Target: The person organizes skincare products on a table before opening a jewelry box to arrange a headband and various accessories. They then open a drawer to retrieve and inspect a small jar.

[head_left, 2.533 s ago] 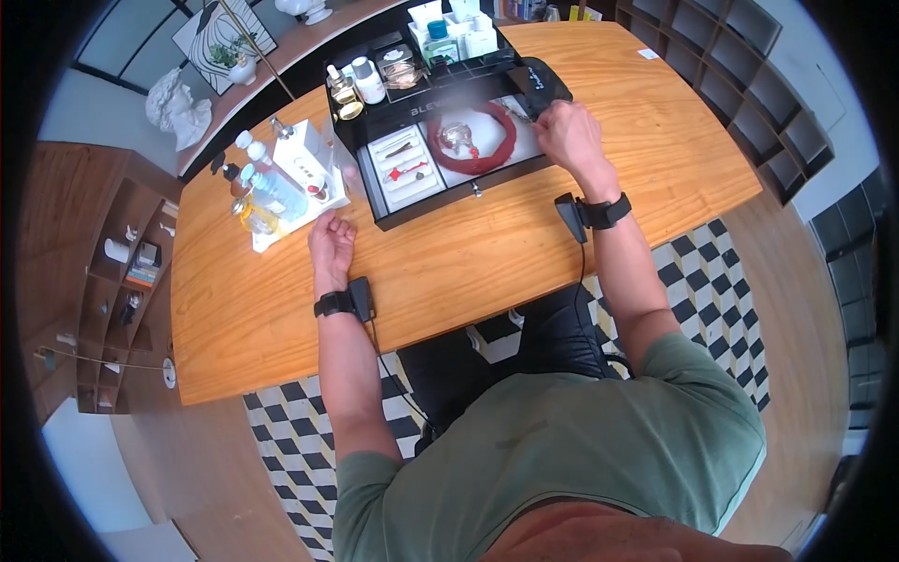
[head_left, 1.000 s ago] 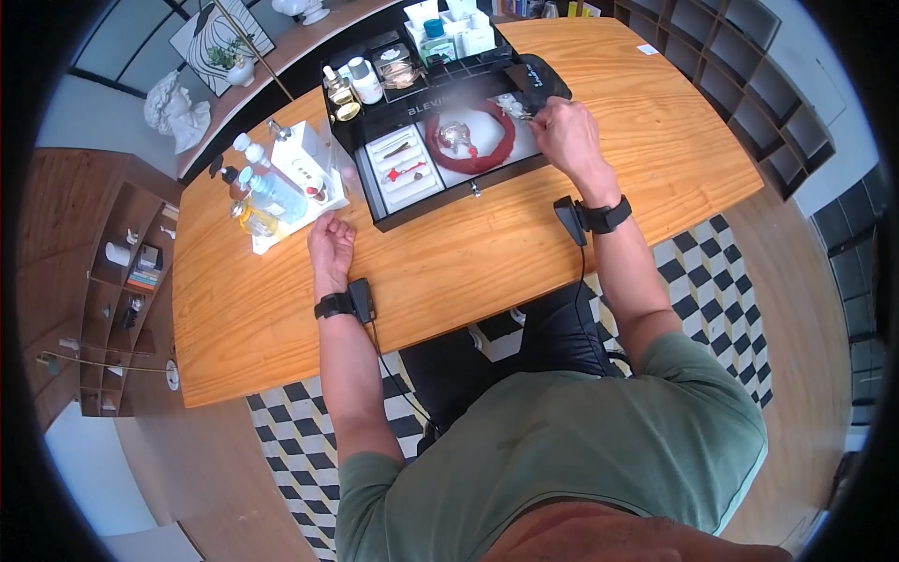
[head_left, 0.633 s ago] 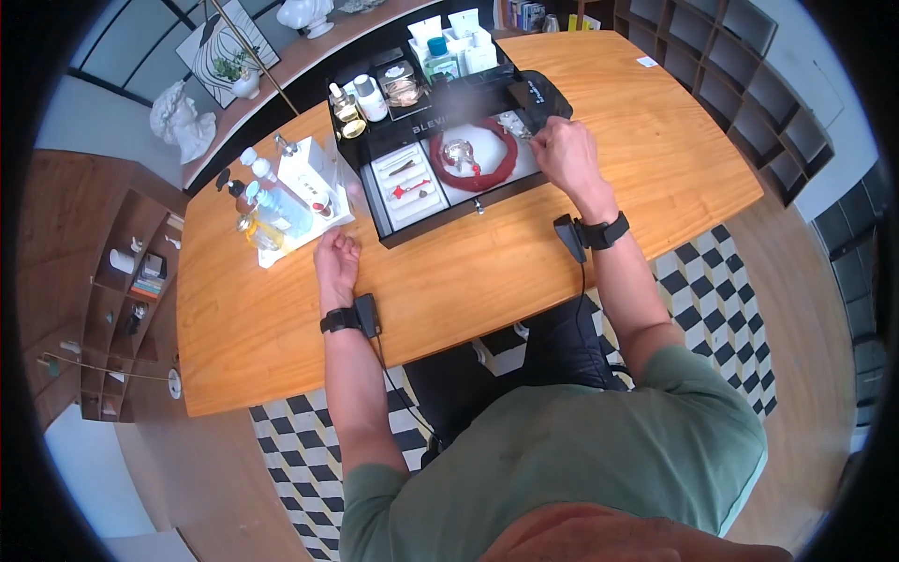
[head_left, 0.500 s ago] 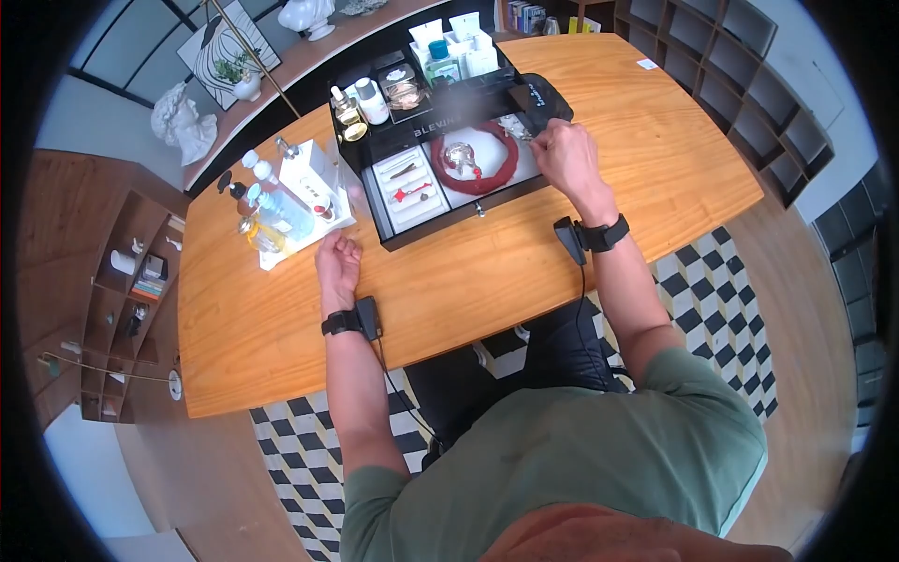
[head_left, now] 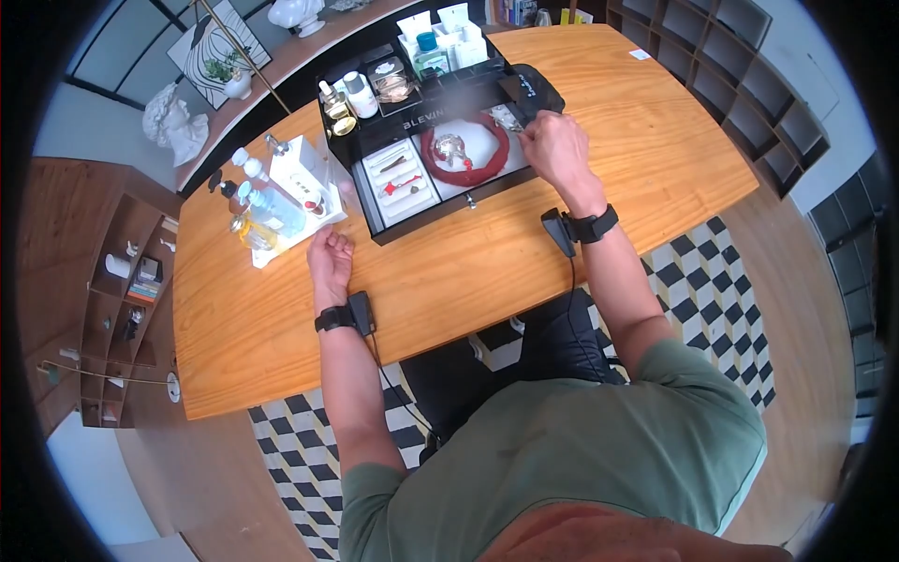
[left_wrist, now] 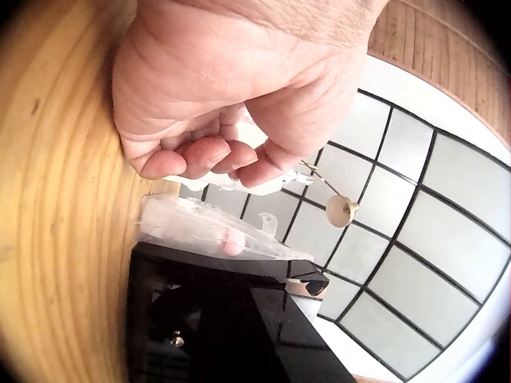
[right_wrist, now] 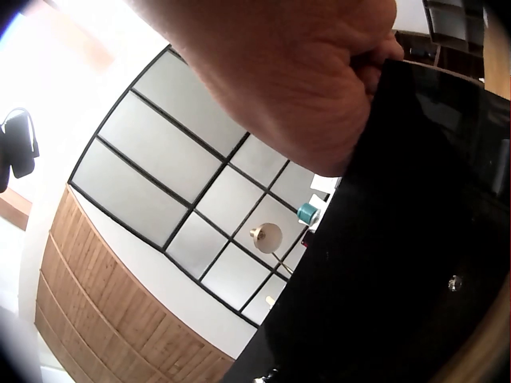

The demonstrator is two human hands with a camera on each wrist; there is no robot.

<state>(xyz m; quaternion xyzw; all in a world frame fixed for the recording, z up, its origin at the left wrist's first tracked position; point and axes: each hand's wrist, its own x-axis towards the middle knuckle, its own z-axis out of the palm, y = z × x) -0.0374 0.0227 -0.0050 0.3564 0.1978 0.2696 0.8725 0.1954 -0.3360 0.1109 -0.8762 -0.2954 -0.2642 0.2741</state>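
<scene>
On the table by a white tray (head_left: 267,251) lies my left hand (head_left: 330,262), palm up, fingers loosely curled around nothing. My right hand (head_left: 559,155) is at the right end of the black organizer's pulled-out drawer (head_left: 417,225), fingers bent inward over its edge. Close to those fingertips sits a small silvery ornament (head_left: 506,117); I cannot tell whether they pinch it. Inside the drawer are a dark red ring-shaped band (head_left: 501,155), a clear trinket with red beads (head_left: 450,150) and a white insert (head_left: 405,201) with small jewelry. The drawer wall hides the right fingertips in the right wrist view.
Pump bottles (head_left: 272,211) and a white box (head_left: 302,173) stand on the tray at left. The organizer's top holds bottles (head_left: 360,94) and cosmetics. A black pouch-like item (head_left: 541,86) lies at its right. A clear plastic piece (left_wrist: 211,227) stands beside the organizer.
The head view shifts slightly. My right hand and wrist have moved a little left along the drawer's end. The left hand stays in place beside the tray.
</scene>
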